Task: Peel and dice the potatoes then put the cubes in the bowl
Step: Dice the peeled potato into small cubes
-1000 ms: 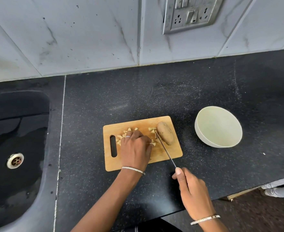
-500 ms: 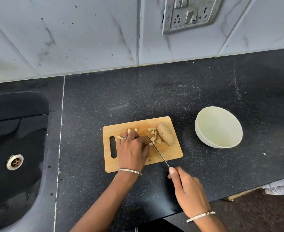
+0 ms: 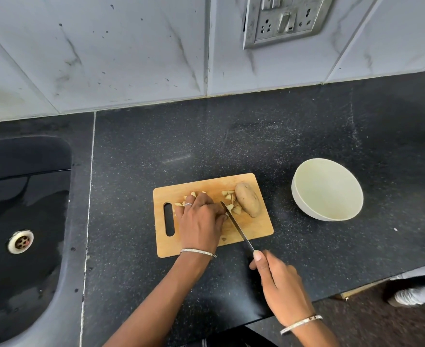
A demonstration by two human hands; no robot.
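Closest to me, the right hand hangs over the counter's front edge, fingers wrapped round the handle of a knife, forefinger laid along its top. The blade slants up onto the cutting board, its tip just beside the left hand. That hand sits on the board's middle, fingers curled down on a cut piece that barely shows at the thumb. Pale cubes lie scattered round the knuckles and against a whole, brown-skinned potato near the board's right corner. The bowl stands on the counter to the right, apart from the board. Bare black stone runs back to the tiled wall. The sink drops away at left.
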